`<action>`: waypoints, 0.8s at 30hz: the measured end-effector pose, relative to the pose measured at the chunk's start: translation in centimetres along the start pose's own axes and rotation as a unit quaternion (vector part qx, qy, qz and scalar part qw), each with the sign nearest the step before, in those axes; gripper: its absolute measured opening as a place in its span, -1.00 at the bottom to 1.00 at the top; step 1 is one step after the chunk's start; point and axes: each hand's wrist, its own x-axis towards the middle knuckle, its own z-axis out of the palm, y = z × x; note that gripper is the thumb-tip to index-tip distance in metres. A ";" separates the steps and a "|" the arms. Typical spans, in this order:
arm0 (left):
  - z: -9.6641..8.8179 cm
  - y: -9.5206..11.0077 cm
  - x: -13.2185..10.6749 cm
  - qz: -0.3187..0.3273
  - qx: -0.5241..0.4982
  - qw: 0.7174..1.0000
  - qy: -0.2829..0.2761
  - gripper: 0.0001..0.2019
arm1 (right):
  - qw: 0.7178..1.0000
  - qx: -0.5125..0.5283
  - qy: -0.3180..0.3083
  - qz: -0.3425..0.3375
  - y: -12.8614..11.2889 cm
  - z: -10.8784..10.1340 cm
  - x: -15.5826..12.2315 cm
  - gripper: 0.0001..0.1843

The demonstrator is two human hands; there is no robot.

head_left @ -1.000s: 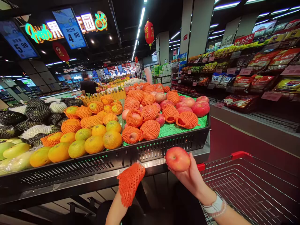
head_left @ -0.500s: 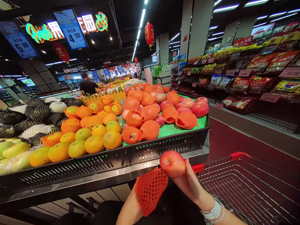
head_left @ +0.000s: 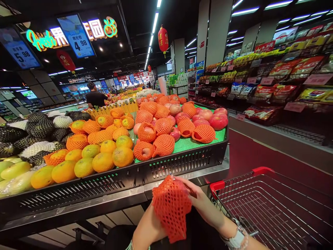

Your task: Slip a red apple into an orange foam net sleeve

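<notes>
My left hand [head_left: 153,221] reaches into an orange-red foam net sleeve [head_left: 171,213], which covers its fingers and hangs loosely past the wrist. A red apple [head_left: 182,184] is at the top of the sleeve, mostly hidden by the mesh and fingers. My right hand [head_left: 204,205] is closed round the apple's right side, its fingertips touching the net. Whether the left fingers grip the apple through the mesh is hidden. Both hands are just in front of the black fruit crate [head_left: 182,167], where netted apples [head_left: 163,144] lie on a green liner.
Oranges [head_left: 102,161], some netted, fill the left part of the display, beside dark melons in nets [head_left: 41,126]. A wire shopping cart [head_left: 265,201] with red corners stands at my right. Shelves of packaged goods [head_left: 275,92] line the right side. A person [head_left: 95,96] stands farther back.
My right hand has brought the apple left against the net-covered left hand, and the mesh now hides most of it. The view has shifted slightly.
</notes>
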 end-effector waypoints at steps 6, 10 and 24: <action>2.3 1.1 1.8 0.018 -0.211 0.968 0.131 -0.64 | 0.996 0.015 0.066 -0.055 0.5 0.5 -0.2 -0.30; 5.2 0.4 3.0 -0.001 -0.471 0.840 0.270 -0.49 | 0.988 0.021 0.110 -0.109 0.7 0.6 -0.6 -0.38; 7.9 0.3 3.9 -0.060 -0.657 0.663 0.354 -0.78 | 0.872 -0.382 0.124 -0.279 1.1 0.3 -1.3 -0.86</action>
